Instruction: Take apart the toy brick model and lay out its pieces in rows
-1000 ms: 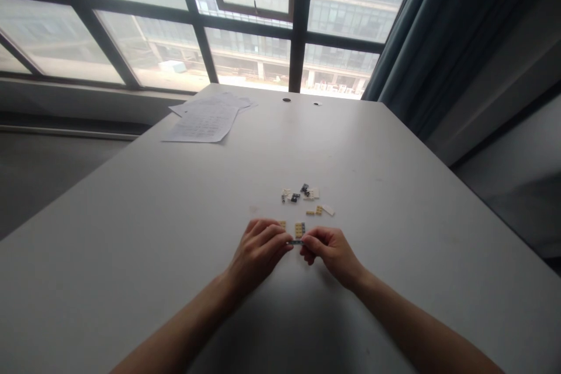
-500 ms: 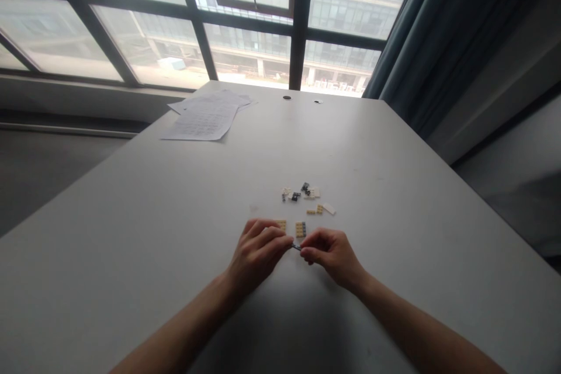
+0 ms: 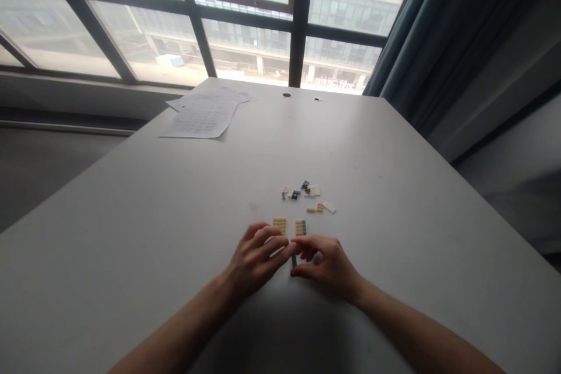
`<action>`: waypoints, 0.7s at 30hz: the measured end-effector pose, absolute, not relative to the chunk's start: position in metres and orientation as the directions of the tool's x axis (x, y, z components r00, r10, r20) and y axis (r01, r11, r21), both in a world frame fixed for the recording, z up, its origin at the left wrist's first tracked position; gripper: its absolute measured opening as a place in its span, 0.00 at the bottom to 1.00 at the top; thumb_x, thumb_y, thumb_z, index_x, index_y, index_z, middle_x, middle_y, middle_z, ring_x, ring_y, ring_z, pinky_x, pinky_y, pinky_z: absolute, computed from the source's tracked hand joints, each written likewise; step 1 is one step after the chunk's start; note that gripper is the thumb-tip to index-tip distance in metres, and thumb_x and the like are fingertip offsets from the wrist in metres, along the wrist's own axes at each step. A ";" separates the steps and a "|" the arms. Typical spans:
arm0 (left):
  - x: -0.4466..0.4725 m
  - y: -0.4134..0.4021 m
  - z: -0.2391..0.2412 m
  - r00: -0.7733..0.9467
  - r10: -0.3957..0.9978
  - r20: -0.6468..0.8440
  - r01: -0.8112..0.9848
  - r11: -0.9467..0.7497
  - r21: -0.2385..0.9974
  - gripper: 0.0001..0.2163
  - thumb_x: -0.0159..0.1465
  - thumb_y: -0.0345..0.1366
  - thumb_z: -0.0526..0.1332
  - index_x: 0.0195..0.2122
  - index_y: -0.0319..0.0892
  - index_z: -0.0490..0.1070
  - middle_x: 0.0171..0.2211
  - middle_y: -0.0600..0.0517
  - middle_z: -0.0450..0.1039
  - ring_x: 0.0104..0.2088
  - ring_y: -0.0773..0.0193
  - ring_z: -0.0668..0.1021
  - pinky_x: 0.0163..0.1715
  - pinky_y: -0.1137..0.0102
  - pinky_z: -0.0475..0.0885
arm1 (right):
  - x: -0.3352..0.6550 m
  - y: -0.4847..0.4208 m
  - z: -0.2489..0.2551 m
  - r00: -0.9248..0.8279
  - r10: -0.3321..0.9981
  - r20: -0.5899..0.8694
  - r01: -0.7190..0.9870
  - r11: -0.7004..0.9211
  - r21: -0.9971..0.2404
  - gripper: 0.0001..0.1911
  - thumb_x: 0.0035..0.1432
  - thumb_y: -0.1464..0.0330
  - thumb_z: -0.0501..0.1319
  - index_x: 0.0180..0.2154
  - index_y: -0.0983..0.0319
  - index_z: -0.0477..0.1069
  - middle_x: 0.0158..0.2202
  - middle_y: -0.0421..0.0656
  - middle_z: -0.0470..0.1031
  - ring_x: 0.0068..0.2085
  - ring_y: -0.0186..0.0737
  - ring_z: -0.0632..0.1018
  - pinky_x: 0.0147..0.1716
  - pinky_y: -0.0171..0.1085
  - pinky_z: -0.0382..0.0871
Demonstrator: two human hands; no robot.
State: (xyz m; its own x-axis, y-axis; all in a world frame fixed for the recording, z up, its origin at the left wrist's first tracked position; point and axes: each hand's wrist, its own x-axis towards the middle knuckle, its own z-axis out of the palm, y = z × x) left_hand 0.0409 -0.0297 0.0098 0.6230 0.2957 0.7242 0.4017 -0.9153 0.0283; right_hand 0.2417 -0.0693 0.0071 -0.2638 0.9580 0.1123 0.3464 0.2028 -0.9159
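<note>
A narrow dark grey building-block piece [image 3: 294, 261] stands lengthwise between the thumb and forefinger of my right hand [image 3: 326, 263]. From the other side, my left hand [image 3: 260, 254] has its curled fingertips on the upper end of the same piece; its thumb is hidden underneath. Just beyond my left fingers lies a tan studded plate [image 3: 279, 225], its near edge partly covered. Right of it is a tan plate with a grey strip along one side [image 3: 300, 227], close to my right knuckles.
Farther out on the white table [image 3: 372, 216] lie small tan pieces [image 3: 311, 210], a white flat piece [image 3: 329, 207] and several black pieces [image 3: 295, 194] among white ones. Printed sheets [image 3: 201, 117] spread at the far left, near the windows. A dark curtain [image 3: 416, 35] hangs at right.
The grey piece has turned from slanting between my fingertips to pointing toward me. My right thumb has dropped to its near end. My left hand uncovers more of the tan plate.
</note>
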 end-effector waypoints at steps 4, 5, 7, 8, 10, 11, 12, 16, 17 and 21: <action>0.041 -0.032 0.015 0.635 0.243 0.733 0.412 -0.910 -0.055 0.07 0.64 0.27 0.58 0.41 0.42 0.73 0.32 0.52 0.76 0.36 0.63 0.74 0.42 0.63 0.66 | 0.241 -0.073 0.008 -0.264 0.951 0.163 0.415 0.265 -0.870 0.17 0.46 0.64 0.72 0.40 0.58 0.77 0.31 0.40 0.76 0.32 0.37 0.75 0.34 0.35 0.69; 0.042 -0.032 0.015 0.640 0.234 0.732 0.414 -0.907 -0.073 0.07 0.64 0.27 0.57 0.41 0.42 0.73 0.31 0.52 0.76 0.36 0.62 0.74 0.42 0.63 0.66 | 0.241 -0.073 0.008 -0.261 0.950 0.171 0.421 0.272 -0.865 0.17 0.46 0.64 0.72 0.41 0.58 0.77 0.31 0.40 0.76 0.32 0.37 0.75 0.34 0.35 0.69; 0.042 -0.032 0.016 0.651 0.221 0.726 0.414 -0.905 -0.096 0.07 0.64 0.26 0.58 0.40 0.40 0.73 0.30 0.52 0.75 0.36 0.62 0.74 0.42 0.62 0.67 | 0.241 -0.074 0.008 -0.253 0.948 0.195 0.435 0.292 -0.852 0.19 0.45 0.64 0.72 0.42 0.58 0.76 0.32 0.41 0.76 0.32 0.37 0.75 0.34 0.35 0.70; 0.042 -0.032 0.016 0.653 0.216 0.726 0.412 -0.906 -0.101 0.06 0.64 0.26 0.58 0.40 0.39 0.73 0.29 0.52 0.75 0.36 0.61 0.74 0.42 0.62 0.67 | 0.241 -0.074 0.007 -0.253 0.943 0.214 0.447 0.310 -0.839 0.19 0.45 0.63 0.72 0.42 0.58 0.76 0.32 0.41 0.77 0.32 0.37 0.75 0.34 0.35 0.70; 0.042 -0.032 0.015 0.655 0.212 0.725 0.409 -0.906 -0.105 0.06 0.63 0.26 0.58 0.39 0.39 0.72 0.29 0.52 0.74 0.36 0.61 0.74 0.42 0.62 0.67 | 0.241 -0.075 0.006 -0.265 0.929 0.259 0.478 0.360 -0.801 0.19 0.46 0.63 0.72 0.41 0.58 0.75 0.32 0.42 0.77 0.32 0.38 0.76 0.35 0.36 0.70; 0.042 -0.032 0.015 0.656 0.211 0.724 0.408 -0.907 -0.106 0.06 0.63 0.26 0.58 0.39 0.39 0.72 0.29 0.52 0.74 0.36 0.61 0.75 0.42 0.62 0.67 | 0.241 -0.075 0.006 -0.277 0.919 0.282 0.495 0.388 -0.777 0.18 0.47 0.62 0.71 0.41 0.58 0.75 0.33 0.42 0.77 0.33 0.39 0.76 0.36 0.37 0.70; 0.042 -0.033 0.015 0.657 0.213 0.724 0.409 -0.906 -0.105 0.06 0.64 0.26 0.58 0.39 0.40 0.72 0.29 0.52 0.74 0.36 0.62 0.75 0.42 0.62 0.67 | 0.242 -0.075 0.005 -0.290 0.907 0.304 0.513 0.416 -0.751 0.17 0.49 0.61 0.70 0.41 0.58 0.75 0.34 0.43 0.78 0.34 0.40 0.76 0.37 0.38 0.69; 0.043 -0.033 0.014 0.654 0.222 0.723 0.415 -0.904 -0.098 0.06 0.64 0.26 0.57 0.38 0.40 0.71 0.28 0.52 0.74 0.35 0.62 0.75 0.43 0.62 0.67 | 0.243 -0.075 0.004 -0.343 0.862 0.374 0.569 0.507 -0.647 0.16 0.53 0.58 0.67 0.41 0.59 0.75 0.36 0.46 0.78 0.37 0.43 0.77 0.39 0.39 0.69; 0.043 -0.033 0.014 0.652 0.231 0.722 0.422 -0.902 -0.093 0.05 0.63 0.26 0.58 0.37 0.40 0.71 0.28 0.52 0.74 0.35 0.62 0.75 0.42 0.62 0.67 | 0.244 -0.075 0.005 -0.356 0.852 0.383 0.580 0.523 -0.624 0.16 0.54 0.58 0.66 0.41 0.59 0.75 0.36 0.46 0.78 0.37 0.43 0.77 0.39 0.39 0.69; 0.044 -0.031 0.013 0.623 0.314 0.717 0.477 -0.879 -0.030 0.01 0.62 0.30 0.62 0.34 0.43 0.71 0.27 0.54 0.73 0.33 0.64 0.75 0.40 0.64 0.66 | 0.259 -0.070 0.009 -0.374 0.853 0.365 0.655 0.521 -0.547 0.16 0.55 0.56 0.65 0.42 0.59 0.75 0.37 0.47 0.77 0.38 0.44 0.76 0.39 0.40 0.69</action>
